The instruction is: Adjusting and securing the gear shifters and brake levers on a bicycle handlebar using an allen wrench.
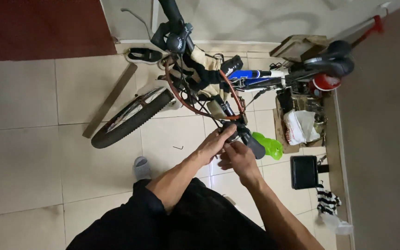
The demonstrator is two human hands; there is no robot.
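Observation:
A bicycle stands on the tiled floor, its front wheel turned to the left and its handlebar running from top centre down to my hands. My left hand wraps its fingers over the near end of the handlebar by the black grip. My right hand sits just beneath, fingers curled against the same grip end. Whether a small tool is in either hand stays hidden. A basket with a rusty rim and cloth inside hangs at the bike's front.
A small hex key lies on the tiles left of my hands. A green bag, a black box, a white bag and clutter line the right wall. A shoe, a wooden plank and my slippered foot are nearby.

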